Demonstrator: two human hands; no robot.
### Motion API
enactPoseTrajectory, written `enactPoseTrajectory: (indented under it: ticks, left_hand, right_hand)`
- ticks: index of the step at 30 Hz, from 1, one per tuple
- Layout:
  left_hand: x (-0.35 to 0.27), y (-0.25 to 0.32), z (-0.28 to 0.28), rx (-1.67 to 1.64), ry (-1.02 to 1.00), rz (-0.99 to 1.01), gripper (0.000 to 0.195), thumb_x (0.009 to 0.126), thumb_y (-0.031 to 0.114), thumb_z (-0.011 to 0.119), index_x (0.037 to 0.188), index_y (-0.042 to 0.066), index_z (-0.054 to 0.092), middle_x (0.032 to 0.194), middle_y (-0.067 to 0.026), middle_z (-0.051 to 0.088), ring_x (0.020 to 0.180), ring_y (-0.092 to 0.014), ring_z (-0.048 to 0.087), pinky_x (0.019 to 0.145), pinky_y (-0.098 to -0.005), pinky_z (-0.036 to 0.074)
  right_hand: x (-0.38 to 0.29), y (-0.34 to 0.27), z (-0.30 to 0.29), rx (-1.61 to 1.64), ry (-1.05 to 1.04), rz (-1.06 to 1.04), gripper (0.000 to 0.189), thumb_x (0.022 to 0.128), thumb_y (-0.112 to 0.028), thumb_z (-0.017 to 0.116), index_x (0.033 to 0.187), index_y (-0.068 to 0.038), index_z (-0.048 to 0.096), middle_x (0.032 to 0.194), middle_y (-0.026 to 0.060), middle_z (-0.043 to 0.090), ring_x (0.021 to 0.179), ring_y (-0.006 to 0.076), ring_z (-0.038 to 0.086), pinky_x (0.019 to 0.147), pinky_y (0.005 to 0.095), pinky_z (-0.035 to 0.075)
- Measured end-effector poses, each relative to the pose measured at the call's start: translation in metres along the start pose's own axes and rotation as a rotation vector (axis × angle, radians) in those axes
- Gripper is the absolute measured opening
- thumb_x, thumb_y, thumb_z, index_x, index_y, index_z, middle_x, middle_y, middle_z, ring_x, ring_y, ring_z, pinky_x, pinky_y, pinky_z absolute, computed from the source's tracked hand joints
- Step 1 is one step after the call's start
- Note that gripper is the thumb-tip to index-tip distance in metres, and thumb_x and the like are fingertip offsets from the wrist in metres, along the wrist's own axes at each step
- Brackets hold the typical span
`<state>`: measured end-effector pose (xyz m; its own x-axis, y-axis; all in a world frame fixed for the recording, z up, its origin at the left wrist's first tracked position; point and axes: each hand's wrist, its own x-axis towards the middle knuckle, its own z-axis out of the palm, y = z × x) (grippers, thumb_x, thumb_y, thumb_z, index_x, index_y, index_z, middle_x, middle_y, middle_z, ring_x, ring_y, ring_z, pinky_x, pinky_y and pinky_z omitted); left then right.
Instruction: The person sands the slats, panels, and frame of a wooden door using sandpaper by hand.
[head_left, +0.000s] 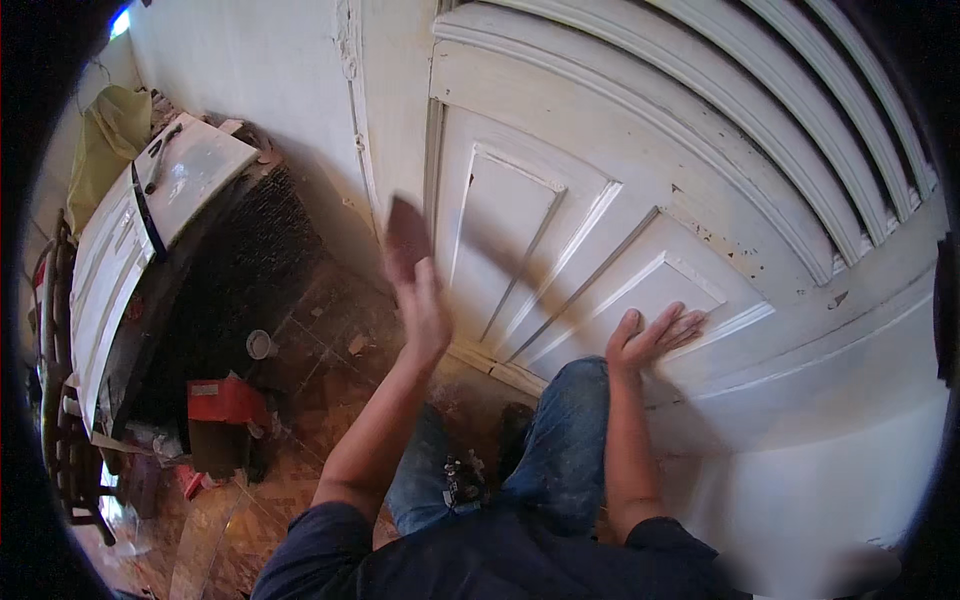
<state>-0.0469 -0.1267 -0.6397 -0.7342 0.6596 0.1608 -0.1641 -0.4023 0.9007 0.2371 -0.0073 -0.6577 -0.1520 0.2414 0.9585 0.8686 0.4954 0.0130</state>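
Observation:
A white panelled wooden door (697, 165) with louvre slats stands close before me, its paint chipped in places. My left hand (424, 311) is raised near the door's left edge, holding a dark reddish-brown flat piece (409, 229), which looks like sandpaper but is blurred. My right hand (652, 334) rests with spread fingers on or just over a lower raised panel of the door and holds nothing. Shadows fall across the panels between the hands.
To the left, a white panel (202, 161) bearing a dark tool lies over a dark bulky object. A red box (225, 401) and a white cup (259, 344) stand on the tiled floor (300, 442). A yellowish cloth (112, 135) hangs behind. My knees are near the door.

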Motion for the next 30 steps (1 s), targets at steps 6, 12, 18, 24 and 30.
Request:
enactPoseTrajectory:
  ticks: [6, 12, 18, 24, 30]
  left_hand:
    - [0.025, 0.040, 0.111, 0.605, -0.093, 0.785, 0.069, 0.089, 0.017, 0.060, 0.150, -0.001, 0.033, 0.157, -0.0251, 0.028, 0.150, -0.040, 0.019, 0.118, -0.0519, 0.016]
    - [0.059, 0.036, 0.090, 0.771, -0.042, 1.191, 0.069, 0.085, 0.029, 0.066, 0.143, -0.002, 0.045, 0.147, -0.0251, 0.044, 0.139, -0.043, 0.038, 0.114, -0.0548, 0.026]
    - [0.077, 0.060, 0.035, 1.004, -0.301, 1.476, 0.048, 0.086, 0.017, 0.061, 0.133, 0.013, 0.061, 0.145, -0.0103, 0.053, 0.137, -0.033, 0.044, 0.113, -0.0482, 0.031]
    - [0.081, 0.067, 0.067, 0.983, -0.498, 1.352, 0.055, 0.085, 0.022, 0.060, 0.139, 0.010, 0.055, 0.148, -0.0132, 0.049, 0.136, -0.033, 0.046, 0.114, -0.0482, 0.031]
    - [0.075, 0.044, 0.081, 0.892, -0.251, 1.374, 0.050, 0.087, 0.026, 0.062, 0.134, 0.009, 0.060, 0.144, -0.0127, 0.054, 0.136, -0.030, 0.048, 0.116, -0.0493, 0.029]
  right_hand:
    - [-0.015, 0.008, 0.008, -0.012, 0.017, 0.029, 0.074, 0.099, -0.040, 0.050, 0.154, 0.002, 0.024, 0.160, 0.0318, 0.006, 0.149, 0.0497, 0.006, 0.115, 0.0655, 0.003]
    - [-0.017, 0.007, 0.003, 0.002, -0.031, -0.032, 0.076, 0.098, -0.043, 0.050, 0.157, -0.006, 0.020, 0.161, 0.0297, 0.001, 0.147, 0.0530, 0.001, 0.113, 0.0704, 0.003]
    - [-0.024, 0.012, 0.004, -0.002, -0.014, -0.095, 0.073, 0.097, -0.038, 0.050, 0.154, -0.002, 0.024, 0.161, 0.0316, 0.005, 0.148, 0.0520, 0.003, 0.113, 0.0694, 0.003]
    - [-0.025, 0.016, 0.006, -0.008, -0.011, -0.074, 0.071, 0.093, -0.032, 0.055, 0.153, -0.004, 0.028, 0.162, 0.0276, 0.007, 0.148, 0.0510, 0.004, 0.113, 0.0710, 0.006]
    - [-0.024, 0.013, 0.006, -0.001, -0.026, -0.059, 0.072, 0.092, -0.033, 0.056, 0.153, -0.006, 0.028, 0.162, 0.0272, 0.007, 0.148, 0.0517, 0.005, 0.113, 0.0707, 0.007]
